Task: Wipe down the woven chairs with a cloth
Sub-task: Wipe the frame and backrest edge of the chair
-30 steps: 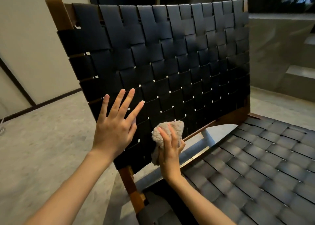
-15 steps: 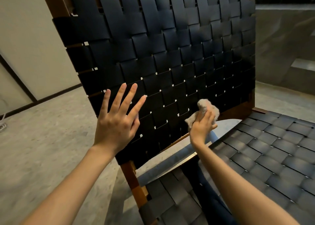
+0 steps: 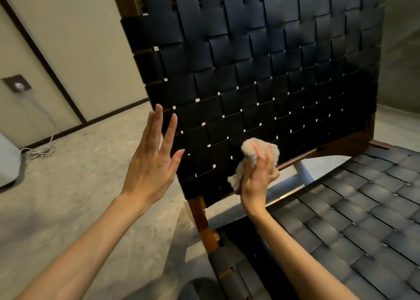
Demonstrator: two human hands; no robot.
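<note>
A chair of woven black straps on a brown wooden frame fills the view. Its backrest (image 3: 261, 68) stands upright in front of me and its seat (image 3: 363, 208) stretches to the lower right. My right hand (image 3: 256, 181) presses a crumpled beige cloth (image 3: 256, 154) against the lowest rows of the backrest, near the bottom rail. My left hand (image 3: 152, 163) is flat with fingers spread, held at the backrest's left edge; I cannot tell whether it touches the straps.
The wooden back leg (image 3: 202, 222) runs down below the backrest's left corner. Pale stone floor (image 3: 79, 186) lies to the left, with a coiled white cable (image 3: 41, 151) and a wall socket (image 3: 18, 85). A grey rounded object (image 3: 8, 163) sits at the far left edge.
My right hand with the cloth swept right along the bottom of the backrest, then back left toward the middle. My left hand stayed by the left edge, turning more edge-on.
</note>
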